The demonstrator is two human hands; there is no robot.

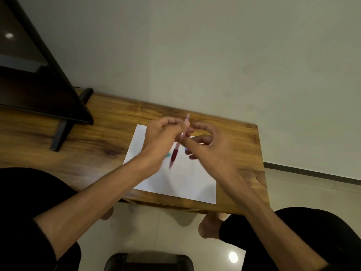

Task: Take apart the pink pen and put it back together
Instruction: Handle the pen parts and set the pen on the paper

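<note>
Pale wall [214, 45] behind, glossy tiled floor [156, 231] below; between them a wooden table [88, 137], grain running lengthwise, its far edge touching the wall. Item: dark monitor or screen [29, 71] on a black stand, far left of the table, well apart from the work. Item: white sheet of paper [181, 182] laid flat near the table's right end, probably as a clean ground so that small pen parts would show and not roll off; a small teal mark or object [167, 154] lies on it, too blurred to identify. Item: left hand [160, 137], fingers curled closed around the upper section of the pink pen [176, 147], holding it above the paper, tilted, with the pale clicker end toward the wall and the tip pointing down toward the person. Item: right hand [211, 151], loosely half open, fingers bent and just beside the pen's middle; whether it touches the barrel cannot be told through motion blur. A small blue piece [186, 149] shows at its fingertips, nature unclear. Pen appears whole, dark red grip and tip section in place; judged position suits one hand steadying the top while the other turns the lower barrel. Item: dark-clothed knees and bare feet under the table edge.
</note>
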